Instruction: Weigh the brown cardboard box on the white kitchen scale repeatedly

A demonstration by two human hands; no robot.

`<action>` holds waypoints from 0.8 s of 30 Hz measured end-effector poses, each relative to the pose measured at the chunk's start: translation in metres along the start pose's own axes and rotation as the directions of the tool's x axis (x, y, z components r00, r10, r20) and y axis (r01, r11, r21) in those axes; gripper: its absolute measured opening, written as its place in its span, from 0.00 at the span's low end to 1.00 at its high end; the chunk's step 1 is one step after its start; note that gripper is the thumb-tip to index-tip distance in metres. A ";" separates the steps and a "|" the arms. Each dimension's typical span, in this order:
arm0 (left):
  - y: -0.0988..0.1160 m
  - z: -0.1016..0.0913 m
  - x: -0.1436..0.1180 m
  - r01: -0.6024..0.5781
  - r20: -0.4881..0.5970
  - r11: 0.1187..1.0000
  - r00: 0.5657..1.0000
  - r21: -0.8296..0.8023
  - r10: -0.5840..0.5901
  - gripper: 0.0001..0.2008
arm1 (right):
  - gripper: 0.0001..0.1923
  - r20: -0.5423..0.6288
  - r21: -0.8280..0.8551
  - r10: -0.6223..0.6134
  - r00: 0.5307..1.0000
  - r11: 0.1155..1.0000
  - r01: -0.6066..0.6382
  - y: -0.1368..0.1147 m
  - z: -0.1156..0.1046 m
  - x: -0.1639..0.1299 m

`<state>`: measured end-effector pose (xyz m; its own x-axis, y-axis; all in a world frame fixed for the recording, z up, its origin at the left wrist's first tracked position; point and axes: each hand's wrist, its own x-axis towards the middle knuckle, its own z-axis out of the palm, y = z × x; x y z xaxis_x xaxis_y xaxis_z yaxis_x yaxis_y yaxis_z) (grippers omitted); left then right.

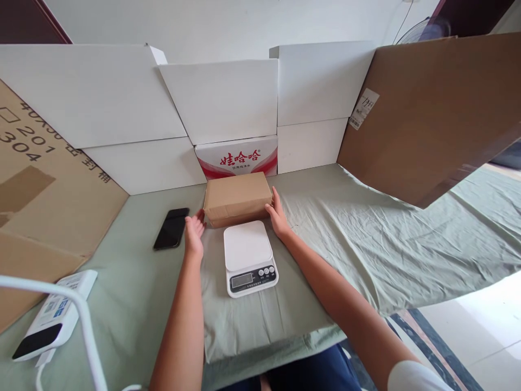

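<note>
Behind the white kitchen scale (248, 256), a brown cardboard box (237, 197) is lying flat on the pale green cloth (366, 239), and both hands are pressing in on it from the sides. The left hand (194, 233) is open, fingers stretched forward, its fingertips touching the box's left end. The right hand (278, 215) is also open, lying flat against the right end with the fingers pointing along the side (neither hand is curling around anything, so the box is being squeezed between the two palms rather than gripped). Whether the box is raised off the cloth cannot be told. Its near edge is sitting just beside the back edge of the scale, whose platform is bare and whose display is facing the person. A black phone (171, 228) is lying face down near the left hand. Just behind the box, a red and white carton (238, 156) is standing against white boards (220, 98).
</note>
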<state>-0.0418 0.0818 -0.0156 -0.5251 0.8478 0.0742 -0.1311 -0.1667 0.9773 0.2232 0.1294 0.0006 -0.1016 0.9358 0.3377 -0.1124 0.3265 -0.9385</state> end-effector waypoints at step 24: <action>0.020 0.009 -0.056 -0.400 0.053 0.916 0.916 0.027 0.399 0.41 | 0.38 -0.004 -0.107 -0.342 0.940 0.935 0.339 -0.037 -0.004 -0.029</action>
<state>-0.0077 0.0358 0.0020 -0.4884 0.7365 0.4680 0.1124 -0.4787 0.8707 0.2342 0.0902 0.0253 -0.0526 0.7686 0.6376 -0.0338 0.6368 -0.7703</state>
